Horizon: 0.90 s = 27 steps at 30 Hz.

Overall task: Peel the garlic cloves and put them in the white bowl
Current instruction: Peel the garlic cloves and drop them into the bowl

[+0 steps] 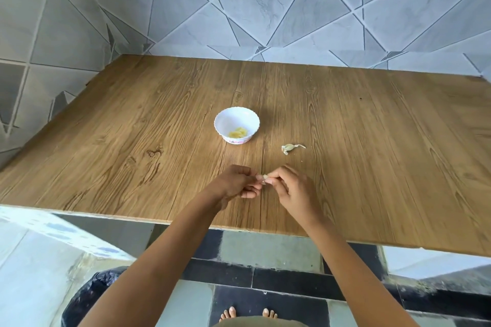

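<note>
1. At a wooden table (372, 141) set against a grey tiled wall (265, 2), a barefoot person works a garlic clove (263, 177) between both hands. The clove is on the near side of the white bowl (233, 118) and slightly to its right.
2. The left hand (235, 183) has thumb and fingers curled in on the clove's left end, pinching it. The right hand (289, 190) pinches the other end between thumb and forefinger, with its remaining fingers folded toward the palm.
3. The two hands meet fingertip to fingertip over the tabletop, apart from the bowl. The fingers cover most of the clove, so I cannot tell how much of its skin is on.
4. The white bowl has a scalloped rim and a pink pattern near its foot. It stands upright on the table and holds a small heap of pale yellow peeled cloves (240, 133) at its bottom.
5. To the right of the bowl and a little nearer the person, clear of its wall, a garlic piece (289, 148) with a thin papery tail lies on the wood.
6. Beyond the table's near edge, well to the near side of the bowl, the person's bare toes (229, 312) show on dark and pale floor tiles. A black bag (87, 297) sits off to the bowl's left at floor level.
</note>
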Motion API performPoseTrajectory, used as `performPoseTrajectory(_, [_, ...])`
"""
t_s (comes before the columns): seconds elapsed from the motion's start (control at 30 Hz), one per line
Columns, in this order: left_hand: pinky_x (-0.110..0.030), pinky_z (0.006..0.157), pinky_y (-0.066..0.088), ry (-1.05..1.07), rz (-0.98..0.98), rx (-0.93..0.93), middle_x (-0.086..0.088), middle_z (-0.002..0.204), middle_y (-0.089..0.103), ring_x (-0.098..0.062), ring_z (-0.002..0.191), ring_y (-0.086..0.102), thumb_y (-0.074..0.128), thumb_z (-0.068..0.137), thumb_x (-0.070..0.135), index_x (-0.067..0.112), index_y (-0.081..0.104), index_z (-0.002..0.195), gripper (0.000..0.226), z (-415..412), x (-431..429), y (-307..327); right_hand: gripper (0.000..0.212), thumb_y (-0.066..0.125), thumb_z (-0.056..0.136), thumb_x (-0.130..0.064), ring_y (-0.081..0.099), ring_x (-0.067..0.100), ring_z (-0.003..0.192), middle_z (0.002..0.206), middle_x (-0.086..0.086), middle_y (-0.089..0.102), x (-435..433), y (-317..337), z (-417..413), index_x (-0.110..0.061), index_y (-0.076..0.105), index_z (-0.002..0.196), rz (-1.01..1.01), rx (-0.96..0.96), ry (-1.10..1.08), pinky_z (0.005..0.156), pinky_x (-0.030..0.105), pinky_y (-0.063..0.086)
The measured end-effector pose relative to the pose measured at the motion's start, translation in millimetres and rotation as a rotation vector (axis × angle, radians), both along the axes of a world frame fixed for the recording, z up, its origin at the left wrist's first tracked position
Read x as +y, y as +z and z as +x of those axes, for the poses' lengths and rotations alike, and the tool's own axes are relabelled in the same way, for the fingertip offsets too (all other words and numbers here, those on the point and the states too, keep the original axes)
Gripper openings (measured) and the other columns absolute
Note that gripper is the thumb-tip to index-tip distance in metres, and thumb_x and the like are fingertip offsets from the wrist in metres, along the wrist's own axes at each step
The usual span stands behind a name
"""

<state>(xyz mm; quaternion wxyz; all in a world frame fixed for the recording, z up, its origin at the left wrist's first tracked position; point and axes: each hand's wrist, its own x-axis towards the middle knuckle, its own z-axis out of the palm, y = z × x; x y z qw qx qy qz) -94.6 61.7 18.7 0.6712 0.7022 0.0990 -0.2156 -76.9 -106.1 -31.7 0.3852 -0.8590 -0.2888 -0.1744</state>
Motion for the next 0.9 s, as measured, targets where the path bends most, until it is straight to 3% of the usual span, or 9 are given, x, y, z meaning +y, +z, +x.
performPoseTrajectory(0.17, [-0.021,0.064,0.049,-0.066,0.321,-0.478,-0.001,0.071,0.062,-0.012,0.066,0.057,0.062,0.089,0.005,0.010,0.062,0.081,0.010,5,4,-9,0.013,0.059,0.091,-0.011,0.061,0.009,0.064,0.073,0.004,0.067,4,26,-3,-0.007,0.067,0.083,0.544,1.076,0.029,0.061,0.019,0.051])
performPoseTrajectory(0.23, [-0.025,0.067,0.050,-0.082,0.408,-0.619,0.003,0.073,0.064,-0.014,0.068,0.060,0.066,0.087,0.008,0.013,0.064,0.082,0.008,8,5,-11,0.016,0.055,0.093,-0.011,0.060,0.008,0.059,0.070,0.004,0.065,5,32,1,-0.005,0.065,0.082,0.731,1.328,0.053,0.057,0.018,0.050])
performPoseTrajectory(0.33, [-0.029,0.074,0.052,-0.081,0.363,-0.652,0.007,0.078,0.067,-0.015,0.075,0.064,0.068,0.085,0.009,0.019,0.065,0.082,0.011,10,8,-12,0.019,0.052,0.094,-0.012,0.058,0.007,0.056,0.066,0.002,0.063,3,36,4,-0.005,0.064,0.080,0.937,1.532,0.079,0.053,0.016,0.050])
performPoseTrajectory(0.4, [-0.029,0.072,0.053,-0.082,0.356,-0.625,0.007,0.076,0.067,-0.012,0.073,0.063,0.068,0.085,0.005,0.017,0.066,0.082,0.012,10,9,-13,0.018,0.053,0.094,-0.013,0.059,0.008,0.060,0.069,0.001,0.064,3,32,2,-0.006,0.064,0.081,0.818,1.392,0.067,0.056,0.016,0.050])
performPoseTrajectory(0.47, [-0.033,0.067,0.054,-0.068,0.357,-0.527,-0.001,0.072,0.067,-0.016,0.067,0.062,0.067,0.085,0.005,0.010,0.066,0.081,0.006,9,9,-14,0.013,0.058,0.092,-0.011,0.061,0.010,0.067,0.075,0.000,0.067,4,20,2,-0.008,0.067,0.084,0.459,0.892,-0.022,0.062,0.017,0.050])
performPoseTrajectory(0.53, [-0.028,0.061,0.054,-0.027,0.292,-0.366,-0.006,0.068,0.065,-0.016,0.061,0.060,0.065,0.087,0.006,0.007,0.066,0.078,0.009,7,6,-11,0.009,0.061,0.090,-0.011,0.063,0.012,0.069,0.078,-0.002,0.068,4,6,3,-0.009,0.068,0.083,0.212,0.384,-0.063,0.062,0.021,0.050])
performPoseTrajectory(0.63, [-0.017,0.053,0.049,0.042,0.142,-0.142,-0.007,0.066,0.062,-0.009,0.053,0.058,0.059,0.091,0.002,0.006,0.066,0.076,0.017,7,3,-5,0.018,0.057,0.088,-0.019,0.056,0.010,0.061,0.075,-0.002,0.064,5,-2,4,-0.007,0.066,0.079,0.102,0.021,-0.044,0.053,0.021,0.045])
performPoseTrajectory(0.7, [-0.016,0.051,0.049,0.081,0.068,-0.040,-0.007,0.066,0.061,-0.007,0.051,0.058,0.057,0.092,0.004,0.003,0.066,0.079,0.015,7,5,-4,0.020,0.056,0.090,-0.020,0.058,0.012,0.061,0.077,0.000,0.065,5,-3,5,-0.006,0.067,0.081,0.051,-0.114,-0.037,0.052,0.024,0.046])
performPoseTrajectory(0.9, [-0.018,0.056,0.052,0.042,0.203,-0.120,-0.009,0.069,0.063,-0.010,0.055,0.059,0.062,0.091,0.011,-0.001,0.066,0.082,0.015,5,8,-5,0.029,0.056,0.089,-0.031,0.065,0.010,0.070,0.086,0.000,0.070,5,-3,4,-0.007,0.071,0.093,0.079,-0.013,0.042,0.057,0.027,0.054])
